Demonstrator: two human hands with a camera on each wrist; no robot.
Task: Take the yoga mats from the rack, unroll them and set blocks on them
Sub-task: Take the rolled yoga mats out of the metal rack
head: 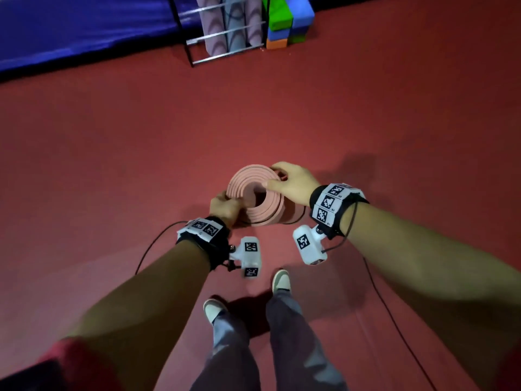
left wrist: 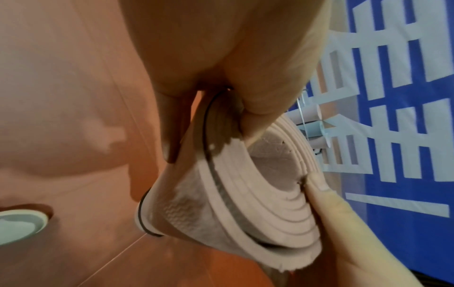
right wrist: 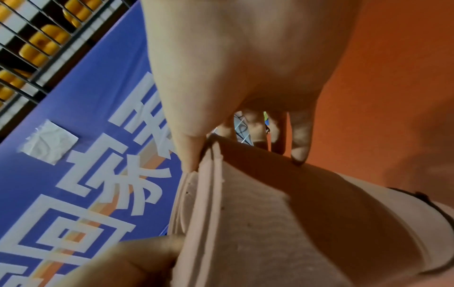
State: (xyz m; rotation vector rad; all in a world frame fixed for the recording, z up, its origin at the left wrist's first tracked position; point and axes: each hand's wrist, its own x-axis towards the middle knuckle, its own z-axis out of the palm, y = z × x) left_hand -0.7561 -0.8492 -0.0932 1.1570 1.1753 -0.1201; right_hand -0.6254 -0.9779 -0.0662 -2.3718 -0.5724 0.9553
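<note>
A rolled pink yoga mat (head: 253, 196) stands upright between my hands, its spiral end facing the head camera. My left hand (head: 225, 206) grips its left edge, thumb and fingers pinching the outer layers (left wrist: 221, 124). My right hand (head: 290, 182) grips the right rim, thumb on the spiral end and fingers curled over the side (right wrist: 298, 143). A thin black band (left wrist: 211, 174) circles the roll. The rack (head: 225, 29) at the top holds other rolled mats. Coloured foam blocks (head: 287, 21) are stacked to its right.
The floor (head: 141, 150) is red matting all round. A blue padded barrier (head: 84, 29) runs along the top left. My shoes (head: 280, 280) stand just behind the roll. Wrist camera cables (head: 394, 320) trail over the floor on the right.
</note>
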